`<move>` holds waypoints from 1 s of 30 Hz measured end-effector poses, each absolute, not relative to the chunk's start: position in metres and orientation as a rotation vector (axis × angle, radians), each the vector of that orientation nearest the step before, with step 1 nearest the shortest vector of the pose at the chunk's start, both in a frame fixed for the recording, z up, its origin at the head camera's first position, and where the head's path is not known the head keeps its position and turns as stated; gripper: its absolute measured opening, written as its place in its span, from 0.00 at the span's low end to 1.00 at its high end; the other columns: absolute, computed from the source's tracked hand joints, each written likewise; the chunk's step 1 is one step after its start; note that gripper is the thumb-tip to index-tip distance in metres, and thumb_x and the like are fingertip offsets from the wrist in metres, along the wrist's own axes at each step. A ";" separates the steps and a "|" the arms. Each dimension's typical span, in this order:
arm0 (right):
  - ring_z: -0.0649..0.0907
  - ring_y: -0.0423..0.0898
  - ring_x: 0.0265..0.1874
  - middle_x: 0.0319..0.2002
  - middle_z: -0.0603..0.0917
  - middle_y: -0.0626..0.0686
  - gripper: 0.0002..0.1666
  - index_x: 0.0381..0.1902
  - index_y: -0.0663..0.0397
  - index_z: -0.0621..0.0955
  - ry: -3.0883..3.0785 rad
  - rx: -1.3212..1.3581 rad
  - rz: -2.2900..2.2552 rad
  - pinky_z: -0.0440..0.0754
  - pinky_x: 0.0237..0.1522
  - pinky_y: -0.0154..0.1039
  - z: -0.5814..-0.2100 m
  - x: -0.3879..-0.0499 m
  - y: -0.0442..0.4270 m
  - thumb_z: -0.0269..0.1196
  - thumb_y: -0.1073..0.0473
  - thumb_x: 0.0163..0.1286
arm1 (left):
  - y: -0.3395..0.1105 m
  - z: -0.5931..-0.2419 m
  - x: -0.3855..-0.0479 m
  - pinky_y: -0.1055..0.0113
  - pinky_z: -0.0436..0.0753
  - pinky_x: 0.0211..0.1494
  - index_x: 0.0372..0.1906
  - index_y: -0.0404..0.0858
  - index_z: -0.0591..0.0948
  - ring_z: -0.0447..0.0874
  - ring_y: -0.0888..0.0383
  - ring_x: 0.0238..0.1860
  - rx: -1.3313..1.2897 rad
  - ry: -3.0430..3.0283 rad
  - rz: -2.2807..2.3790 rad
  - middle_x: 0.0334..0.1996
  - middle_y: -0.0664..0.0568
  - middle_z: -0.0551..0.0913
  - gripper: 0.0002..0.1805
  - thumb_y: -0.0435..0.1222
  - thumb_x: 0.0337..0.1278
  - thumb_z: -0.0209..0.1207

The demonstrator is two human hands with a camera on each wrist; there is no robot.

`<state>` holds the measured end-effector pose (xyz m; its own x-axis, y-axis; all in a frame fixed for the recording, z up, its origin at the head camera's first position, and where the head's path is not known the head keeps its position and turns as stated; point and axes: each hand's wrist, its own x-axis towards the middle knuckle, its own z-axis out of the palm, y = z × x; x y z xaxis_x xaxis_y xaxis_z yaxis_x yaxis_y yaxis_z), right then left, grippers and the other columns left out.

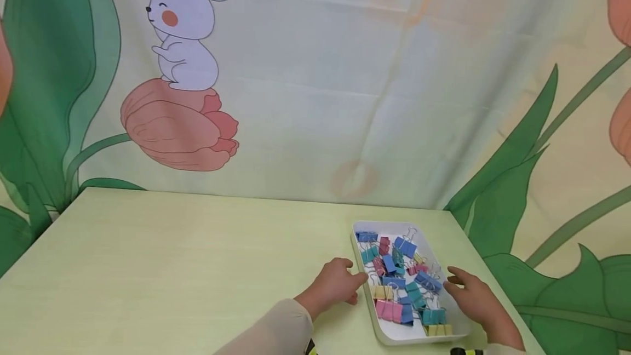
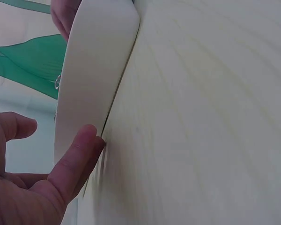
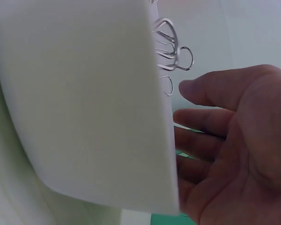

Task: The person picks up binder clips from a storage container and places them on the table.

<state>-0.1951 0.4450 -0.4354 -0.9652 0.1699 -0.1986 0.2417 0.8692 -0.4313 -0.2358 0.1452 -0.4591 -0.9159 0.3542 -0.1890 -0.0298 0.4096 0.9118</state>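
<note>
A white tray (image 1: 401,339) holds several binder clips in blue, teal, pink and yellow, such as a pink binder clip (image 1: 389,311) and a yellow binder clip (image 1: 439,330) towards its near end. My left hand (image 1: 335,282) is at the tray's left side. In the left wrist view its extended fingers (image 2: 72,164) reach the foot of the tray wall (image 2: 93,61); contact is unclear. Beside the right rim is my right hand (image 1: 470,296), thumb and fingers apart. The right wrist view has those fingertips partly behind the tray's edge (image 3: 166,140), so touch cannot be told.
The tray stands near the right edge of a pale yellow-green table (image 1: 172,267). Behind and to the right hangs a printed cloth (image 1: 305,70) with a rabbit, tulips and green leaves. Wire clip handles (image 3: 171,49) rise above the tray's rim.
</note>
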 end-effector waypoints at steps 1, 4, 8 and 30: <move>0.70 0.72 0.62 0.61 0.73 0.73 0.36 0.69 0.71 0.62 2.898 0.312 -0.697 0.72 0.57 0.66 -0.436 -0.195 0.445 0.50 0.49 0.75 | 0.148 -0.460 -0.236 0.57 0.82 0.52 0.65 0.28 0.69 0.84 0.57 0.21 0.264 2.319 1.504 0.22 0.48 0.84 0.34 0.46 0.60 0.60; 0.74 0.70 0.59 0.58 0.76 0.71 0.32 0.65 0.71 0.68 2.931 0.303 -0.685 0.75 0.54 0.63 -0.438 -0.195 0.444 0.52 0.51 0.74 | 0.154 -0.463 -0.236 0.59 0.83 0.48 0.64 0.27 0.69 0.84 0.57 0.21 0.239 2.313 1.507 0.23 0.49 0.84 0.35 0.46 0.60 0.61; 0.78 0.66 0.54 0.54 0.79 0.69 0.27 0.60 0.71 0.74 2.944 0.330 -0.682 0.80 0.49 0.58 -0.438 -0.195 0.443 0.55 0.55 0.72 | 0.161 -0.464 -0.237 0.65 0.82 0.41 0.65 0.28 0.69 0.83 0.57 0.21 0.219 2.317 1.498 0.23 0.48 0.82 0.34 0.45 0.60 0.61; 0.84 0.58 0.44 0.46 0.84 0.67 0.18 0.51 0.73 0.80 2.996 0.321 -0.540 0.81 0.46 0.57 -0.445 -0.195 0.436 0.57 0.65 0.67 | 0.173 -0.468 -0.236 0.70 0.76 0.22 0.40 0.29 0.80 0.76 0.58 0.23 0.299 2.450 1.527 0.27 0.50 0.78 0.11 0.33 0.56 0.61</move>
